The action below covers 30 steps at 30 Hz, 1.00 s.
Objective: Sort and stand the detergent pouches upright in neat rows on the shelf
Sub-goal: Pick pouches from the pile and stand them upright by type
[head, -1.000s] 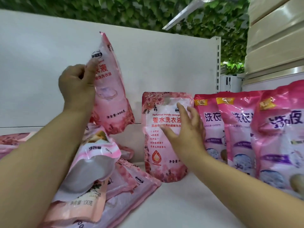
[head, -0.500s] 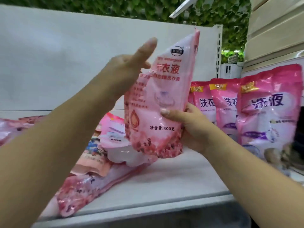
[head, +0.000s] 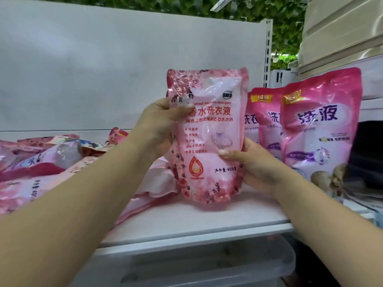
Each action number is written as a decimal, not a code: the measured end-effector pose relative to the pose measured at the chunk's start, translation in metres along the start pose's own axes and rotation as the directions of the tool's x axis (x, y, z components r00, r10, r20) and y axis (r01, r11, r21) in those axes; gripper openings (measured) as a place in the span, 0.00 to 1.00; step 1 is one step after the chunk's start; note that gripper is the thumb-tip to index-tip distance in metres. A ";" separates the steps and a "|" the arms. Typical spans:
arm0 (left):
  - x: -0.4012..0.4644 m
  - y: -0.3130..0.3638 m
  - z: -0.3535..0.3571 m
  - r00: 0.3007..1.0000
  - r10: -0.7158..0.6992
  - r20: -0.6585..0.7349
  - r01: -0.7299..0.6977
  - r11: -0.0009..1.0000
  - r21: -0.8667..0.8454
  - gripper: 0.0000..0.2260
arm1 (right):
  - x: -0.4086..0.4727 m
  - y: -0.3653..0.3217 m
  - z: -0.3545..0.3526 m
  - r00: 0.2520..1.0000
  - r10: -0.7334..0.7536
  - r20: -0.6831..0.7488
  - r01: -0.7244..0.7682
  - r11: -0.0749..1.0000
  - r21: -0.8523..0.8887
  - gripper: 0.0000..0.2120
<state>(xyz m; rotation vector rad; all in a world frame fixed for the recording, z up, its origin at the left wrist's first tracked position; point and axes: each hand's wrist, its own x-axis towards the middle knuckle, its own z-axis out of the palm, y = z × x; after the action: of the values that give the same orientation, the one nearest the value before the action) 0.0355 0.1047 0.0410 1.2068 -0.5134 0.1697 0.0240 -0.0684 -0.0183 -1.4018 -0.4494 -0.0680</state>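
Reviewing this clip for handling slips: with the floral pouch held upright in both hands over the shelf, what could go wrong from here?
1. The floral pouch is soft; once the left hand and right hand let go, it may slump or tip.
2. Set down too far right, it could knock the standing pink pouches.
3. The heap of lying pouches crowds its left side, so the base may land on one and sit crooked.

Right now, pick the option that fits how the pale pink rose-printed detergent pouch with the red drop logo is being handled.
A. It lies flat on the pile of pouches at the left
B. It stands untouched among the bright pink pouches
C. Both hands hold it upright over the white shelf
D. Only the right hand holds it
C: the left hand grips the pale pink rose-printed pouch's upper left edge and the right hand its lower right side, keeping it upright over the white shelf.
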 end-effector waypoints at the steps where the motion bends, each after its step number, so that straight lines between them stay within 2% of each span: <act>1: 0.001 -0.002 0.001 1.000 0.023 0.000 -0.023 1.000 0.012 0.05 | 0.003 0.002 0.000 0.999 -0.006 -0.047 0.005 1.000 -0.009 0.27; 5: 0.004 -0.011 -0.002 1.000 -0.019 0.017 0.015 0.986 0.165 0.05 | 0.005 0.016 0.003 0.983 0.064 -0.174 -0.083 0.991 -0.104 0.23; 7: 0.001 -0.007 -0.009 1.000 -0.017 0.021 0.010 0.961 0.275 0.05 | 0.004 0.017 0.005 0.987 0.093 -0.130 -0.109 0.986 -0.125 0.30; 8: -0.002 -0.003 -0.012 1.000 0.029 0.006 -0.029 0.923 0.383 0.04 | 0.002 0.017 0.007 0.989 0.099 -0.106 -0.114 0.983 -0.143 0.35; 10: -0.011 0.009 -0.022 0.984 0.175 -0.024 -0.117 0.747 0.655 0.09 | 0.002 0.018 0.010 0.990 0.077 -0.116 -0.097 0.978 -0.186 0.38; 12: -0.020 0.021 -0.038 0.974 0.219 -0.053 -0.069 0.515 0.855 0.17 | 0.004 0.021 0.012 0.983 0.049 -0.178 -0.084 0.977 -0.196 0.36; 15: -0.030 0.029 -0.058 0.971 0.075 -0.229 0.212 0.188 0.959 0.24 | 0.007 0.023 0.010 0.973 0.024 -0.230 -0.073 0.976 -0.204 0.35; 16: -0.035 0.027 -0.062 0.958 0.030 -0.285 0.280 0.100 0.955 0.25 | 0.007 0.024 0.010 0.974 0.017 -0.226 -0.065 0.976 -0.209 0.35; 17: -0.038 0.023 -0.064 0.946 -0.019 -0.323 0.324 0.071 0.943 0.23 | 0.008 0.024 0.010 0.975 0.007 -0.220 -0.057 0.973 -0.224 0.35; 20: -0.046 0.008 -0.069 0.929 -0.166 -0.330 0.356 0.163 0.920 0.23 | 0.010 0.027 0.010 0.972 -0.026 -0.233 -0.044 0.955 -0.292 0.35; 23: -0.049 0.007 -0.073 0.941 -0.181 -0.287 0.308 0.096 0.947 0.25 | 0.011 0.028 0.008 0.967 -0.028 -0.253 -0.062 0.938 -0.342 0.39; 24: -0.051 0.009 -0.070 0.944 -0.184 -0.275 0.298 0.106 0.949 0.24 | 0.009 0.027 0.008 0.969 -0.016 -0.248 -0.079 0.926 -0.368 0.42; 26: -0.055 0.010 -0.068 0.957 -0.143 -0.251 0.273 0.165 0.948 0.16 | 0.004 0.025 0.012 0.975 0.025 -0.222 -0.124 0.888 -0.444 0.43; 27: -0.059 0.010 -0.068 0.971 -0.090 -0.222 0.236 0.213 0.948 0.17 | 0.001 0.024 0.013 0.975 0.040 -0.217 -0.144 0.861 -0.488 0.41; 29: -0.068 0.004 -0.070 0.986 0.019 -0.164 0.147 0.346 0.927 0.30 | -0.004 0.021 0.015 0.961 0.055 -0.269 -0.213 0.769 -0.603 0.36; 30: -0.075 0.002 -0.072 0.988 0.097 -0.121 0.070 0.415 0.907 0.33 | -0.008 0.019 0.017 0.949 0.025 -0.314 -0.242 0.696 -0.676 0.35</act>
<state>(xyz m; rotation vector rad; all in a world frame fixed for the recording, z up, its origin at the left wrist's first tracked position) -0.0105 0.1821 -0.0112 2.2728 -0.2569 0.6263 0.0176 -0.0501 -0.0369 -2.1551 -0.0561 -0.3519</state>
